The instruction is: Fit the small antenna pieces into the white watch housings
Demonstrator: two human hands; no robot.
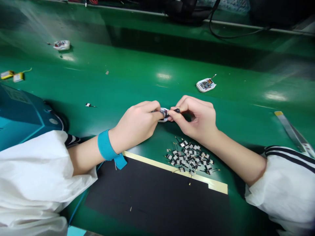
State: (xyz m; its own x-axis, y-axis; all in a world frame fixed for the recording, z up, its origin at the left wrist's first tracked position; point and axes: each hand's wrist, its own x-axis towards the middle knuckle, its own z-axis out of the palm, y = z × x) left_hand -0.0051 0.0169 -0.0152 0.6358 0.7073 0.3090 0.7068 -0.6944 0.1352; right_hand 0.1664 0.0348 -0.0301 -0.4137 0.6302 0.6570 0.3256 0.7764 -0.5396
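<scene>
Near the middle of the view, my left hand is closed on a small white device housing with electronic parts inside. My right hand meets it from the right, thumb and fingers pinched on a small black part at the housing's right edge. My fingers hide much of the housing. Just below my right hand lies a pile of small black and white parts with short leads. A similar open white housing rests beyond my right hand. A teal strap circles my left wrist.
The green table carries another housing and yellow batteries at the left. A black sheet lies in front. Tweezers are at the right, a blue box at the left, a loose part near it.
</scene>
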